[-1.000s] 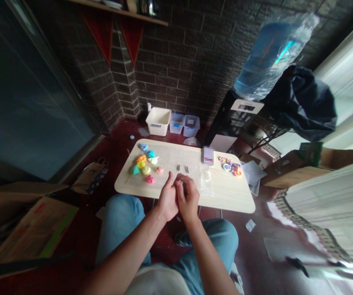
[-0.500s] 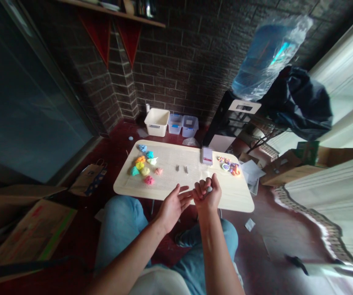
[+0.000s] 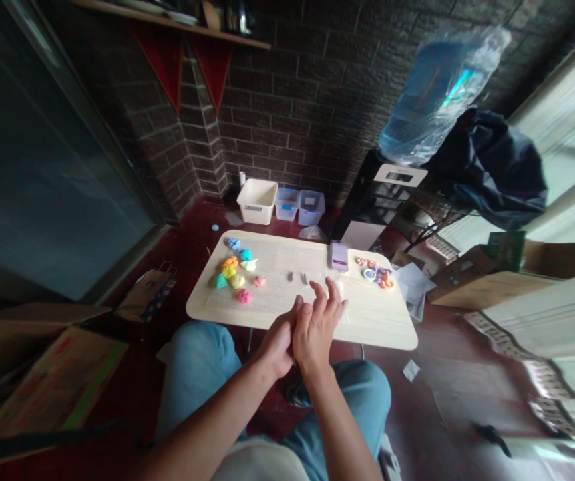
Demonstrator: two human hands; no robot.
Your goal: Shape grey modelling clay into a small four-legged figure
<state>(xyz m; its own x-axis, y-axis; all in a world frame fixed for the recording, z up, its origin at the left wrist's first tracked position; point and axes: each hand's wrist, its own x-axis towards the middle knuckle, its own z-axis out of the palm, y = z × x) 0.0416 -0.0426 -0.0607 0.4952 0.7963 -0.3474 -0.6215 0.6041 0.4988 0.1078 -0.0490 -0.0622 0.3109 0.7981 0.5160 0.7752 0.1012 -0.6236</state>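
Note:
My right hand [image 3: 318, 326] and my left hand [image 3: 276, 339] are pressed palm to palm over the near edge of a small light wooden table [image 3: 382, 329]. The right hand's fingers are stretched out and spread, and it covers most of the left hand's fingers. Whatever lies between the palms is hidden. Just beyond my fingertips, two small grey pieces [image 3: 297, 276] lie on a pale gridded mat [image 3: 287, 257]. Several coloured clay lumps [image 3: 237, 277] sit on the table's left part.
A small red-and-white box [image 3: 338, 255] and a cluster of colourful clay shapes [image 3: 374, 272] lie at the table's right. Behind the table stand plastic bins [image 3: 257, 199] and a water dispenser [image 3: 382, 200]. Cardboard boxes [image 3: 51, 381] and a paper bag [image 3: 147, 290] are on the floor.
Half a second ago my right hand was closed on a small grey piece and apart from my open left hand. Now the two are pressed flat together.

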